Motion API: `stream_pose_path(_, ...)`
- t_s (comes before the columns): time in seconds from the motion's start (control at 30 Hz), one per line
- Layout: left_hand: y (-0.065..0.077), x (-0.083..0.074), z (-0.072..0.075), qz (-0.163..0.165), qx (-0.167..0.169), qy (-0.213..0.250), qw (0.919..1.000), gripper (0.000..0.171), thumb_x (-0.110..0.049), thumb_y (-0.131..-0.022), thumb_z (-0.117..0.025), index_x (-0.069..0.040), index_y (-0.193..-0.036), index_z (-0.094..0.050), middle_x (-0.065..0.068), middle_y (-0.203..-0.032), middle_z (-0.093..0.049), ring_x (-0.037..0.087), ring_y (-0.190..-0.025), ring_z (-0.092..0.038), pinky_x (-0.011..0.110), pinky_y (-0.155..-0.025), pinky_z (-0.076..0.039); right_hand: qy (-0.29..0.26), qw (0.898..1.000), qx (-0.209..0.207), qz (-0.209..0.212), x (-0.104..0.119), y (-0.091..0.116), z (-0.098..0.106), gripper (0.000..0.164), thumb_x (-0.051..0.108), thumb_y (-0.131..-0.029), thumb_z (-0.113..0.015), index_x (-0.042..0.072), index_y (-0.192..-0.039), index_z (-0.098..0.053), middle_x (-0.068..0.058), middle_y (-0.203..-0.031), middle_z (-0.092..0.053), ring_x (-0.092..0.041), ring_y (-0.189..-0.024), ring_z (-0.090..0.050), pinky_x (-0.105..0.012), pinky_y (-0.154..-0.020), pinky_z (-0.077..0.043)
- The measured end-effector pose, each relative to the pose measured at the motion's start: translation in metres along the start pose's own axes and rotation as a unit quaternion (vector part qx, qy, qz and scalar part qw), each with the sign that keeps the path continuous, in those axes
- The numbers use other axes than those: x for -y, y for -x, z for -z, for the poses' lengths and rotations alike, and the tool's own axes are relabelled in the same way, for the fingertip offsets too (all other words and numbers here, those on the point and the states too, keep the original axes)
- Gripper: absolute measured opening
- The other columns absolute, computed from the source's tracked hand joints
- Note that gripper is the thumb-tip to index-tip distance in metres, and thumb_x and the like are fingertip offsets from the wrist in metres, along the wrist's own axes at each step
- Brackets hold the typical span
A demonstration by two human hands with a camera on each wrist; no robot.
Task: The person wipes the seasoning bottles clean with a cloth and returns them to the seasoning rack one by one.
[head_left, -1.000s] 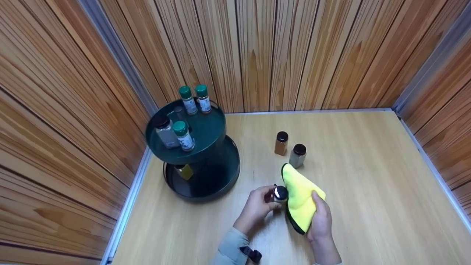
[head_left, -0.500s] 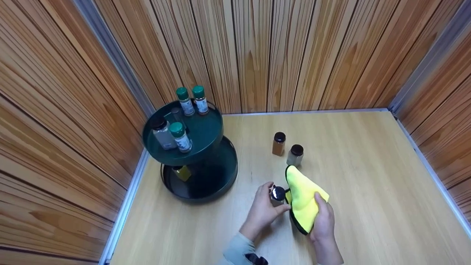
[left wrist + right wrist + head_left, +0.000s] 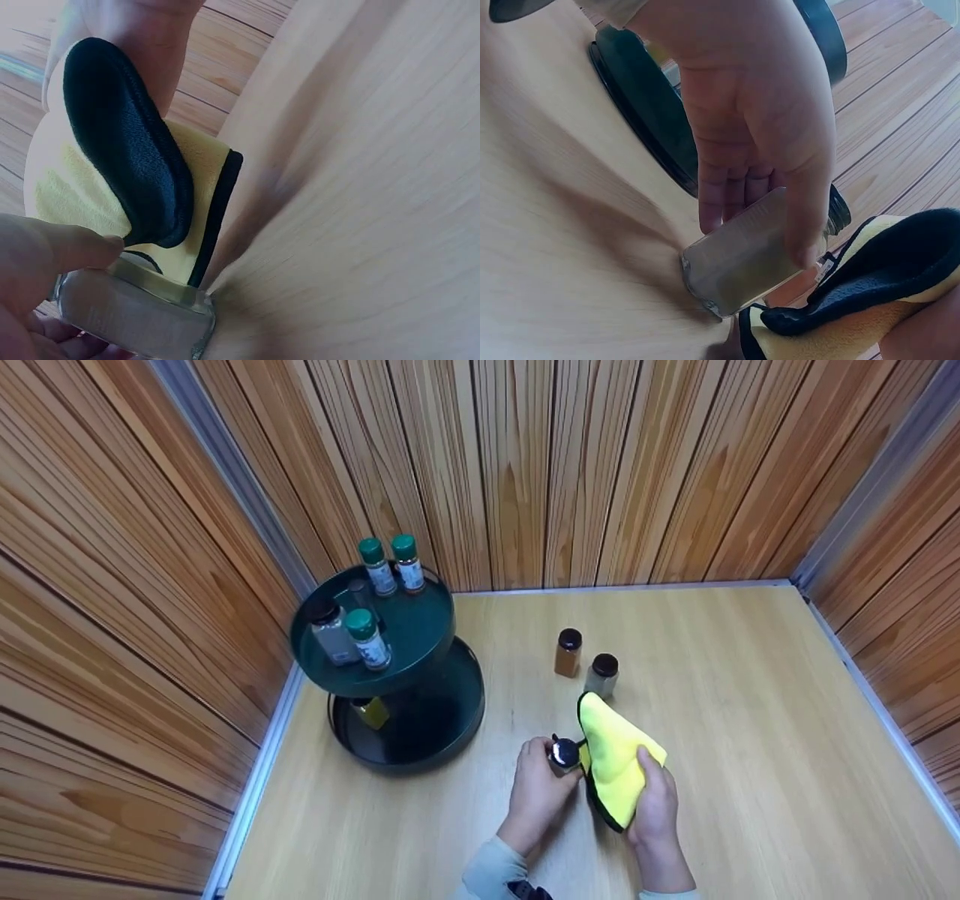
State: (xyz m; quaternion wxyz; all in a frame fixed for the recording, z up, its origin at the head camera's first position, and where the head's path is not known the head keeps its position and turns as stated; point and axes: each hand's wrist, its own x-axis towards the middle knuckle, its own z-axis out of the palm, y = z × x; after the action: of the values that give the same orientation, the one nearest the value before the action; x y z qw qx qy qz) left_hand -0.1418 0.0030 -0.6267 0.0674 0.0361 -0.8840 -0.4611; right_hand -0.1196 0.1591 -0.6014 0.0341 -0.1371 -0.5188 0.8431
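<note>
My left hand (image 3: 538,791) grips a clear glass spice jar with a black lid (image 3: 564,754), thumb on one side and fingers round the other. In the right wrist view the jar (image 3: 742,255) is tilted, its base close over the table. A folded yellow cloth with black edging (image 3: 616,761) is in my right hand (image 3: 654,806), thumb on top of it. The cloth (image 3: 206,217) lies right against the jar's side in the left wrist view. Its dark inner face shows there, while most of my right fingers are hidden beneath it.
Beyond the cloth stand a jar of brown spice (image 3: 568,654) and a greyish jar (image 3: 601,679), both black-capped. At left is a two-tier dark green turntable rack (image 3: 420,637); several jars stand on its upper tier and a yellowish one (image 3: 371,712) on the lower. Wood-panelled walls (image 3: 517,472) enclose the table.
The left hand has shifted its hold on the jar: its fingers and thumb opened out half a second ago and are now closed round it again. The cloth has shifted slightly toward the jar.
</note>
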Motion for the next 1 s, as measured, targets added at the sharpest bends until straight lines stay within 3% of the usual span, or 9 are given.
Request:
stream_pose_path(0.17, -0.003, 0.002, 0.007, -0.011, 0.037, 0.027, 0.9989, 0.047, -0.014, -0.074, -0.09, -0.007, -0.114, -0.066, 0.005, -0.113, -0.066, 0.022, -0.111, -0.063, 0.041, -0.101, -0.05, -0.001, 1.0, 0.013, 0.006, 0.001, -0.001, -0.004, 0.04, 0.037, -0.11, -0.041, 0.002, -0.12, -0.058, -0.005, -0.098, -0.073, -0.019, -0.086, -0.071, -0.034, -0.076, -0.059)
stream_pose_path(0.4, -0.011, 0.008, 0.014, -0.021, 0.09, 0.048, 0.9946, 0.046, -0.008, -0.076, -0.086, -0.005, -0.119, -0.07, 0.011, -0.116, -0.071, 0.02, -0.109, -0.065, 0.04, -0.099, -0.053, 0.02, 0.999, 0.016, 0.019, -0.015, -0.005, -0.01, 0.04, 0.037, -0.109, -0.045, 0.0, -0.115, -0.06, -0.006, -0.09, -0.072, -0.019, -0.078, -0.07, -0.033, -0.07, -0.058)
stream_pose_path(0.5, -0.014, 0.009, 0.016, -0.005, 0.105, 0.068, 0.9922, 0.046, -0.008, -0.076, -0.085, -0.006, -0.12, -0.071, 0.01, -0.117, -0.072, 0.019, -0.11, -0.065, 0.04, -0.099, -0.053, 0.051, 0.999, -0.001, -0.016, -0.029, -0.009, -0.012, 0.043, 0.04, -0.108, -0.047, 0.0, -0.117, -0.059, -0.005, -0.09, -0.071, -0.017, -0.079, -0.069, -0.033, -0.071, -0.058)
stream_pose_path(0.6, -0.016, 0.009, 0.018, 0.026, 0.121, 0.088, 0.9884, 0.047, -0.006, -0.077, -0.085, -0.007, -0.122, -0.071, 0.008, -0.12, -0.072, 0.018, -0.112, -0.065, 0.041, -0.102, -0.052, 0.09, 0.993, -0.014, -0.077, -0.04, -0.01, -0.011, 0.046, 0.044, -0.108, -0.046, 0.003, -0.125, -0.055, -0.002, -0.094, -0.07, -0.015, -0.083, -0.067, -0.031, -0.074, -0.057)
stream_pose_path(0.7, -0.015, 0.008, 0.018, 0.049, 0.134, 0.098, 0.985, 0.05, -0.004, -0.078, -0.085, -0.009, -0.126, -0.07, 0.006, -0.123, -0.071, 0.021, -0.118, -0.064, 0.044, -0.105, -0.05, 0.112, 0.987, -0.021, -0.112, -0.039, -0.01, -0.012, 0.048, 0.046, -0.108, -0.045, 0.003, -0.129, -0.052, -0.001, -0.096, -0.068, -0.015, -0.084, -0.066, -0.031, -0.075, -0.056)
stream_pose_path(0.77, -0.015, 0.008, 0.018, 0.05, 0.137, 0.098, 0.9844, 0.05, -0.003, -0.078, -0.085, -0.01, -0.125, -0.07, 0.005, -0.123, -0.071, 0.022, -0.119, -0.064, 0.044, -0.106, -0.049, 0.102, 0.99, -0.023, -0.099, -0.031, -0.008, -0.014, 0.048, 0.046, -0.107, -0.046, 0.003, -0.128, -0.054, -0.001, -0.096, -0.068, -0.015, -0.084, -0.066, -0.031, -0.075, -0.056)
stream_pose_path(0.9, -0.015, 0.008, 0.019, 0.017, 0.13, 0.086, 0.9876, 0.045, 0.001, -0.077, -0.083, -0.009, -0.119, -0.073, 0.006, -0.117, -0.074, 0.023, -0.115, -0.066, 0.043, -0.104, -0.051, 0.054, 0.998, -0.017, -0.04, -0.01, -0.004, -0.022, 0.045, 0.042, -0.107, -0.047, 0.0, -0.122, -0.058, -0.004, -0.095, -0.069, -0.016, -0.081, -0.066, -0.032, -0.072, -0.057)
stream_pose_path(1.0, -0.016, 0.008, 0.02, 0.006, 0.129, 0.074, 0.9889, 0.044, 0.002, -0.076, -0.082, -0.008, -0.118, -0.073, 0.006, -0.115, -0.074, 0.021, -0.112, -0.067, 0.041, -0.101, -0.052, 0.039, 0.999, -0.012, -0.015, -0.006, -0.001, -0.028, 0.044, 0.04, -0.108, -0.047, 0.0, -0.12, -0.059, -0.004, -0.094, -0.069, -0.016, -0.08, -0.066, -0.031, -0.071, -0.056)
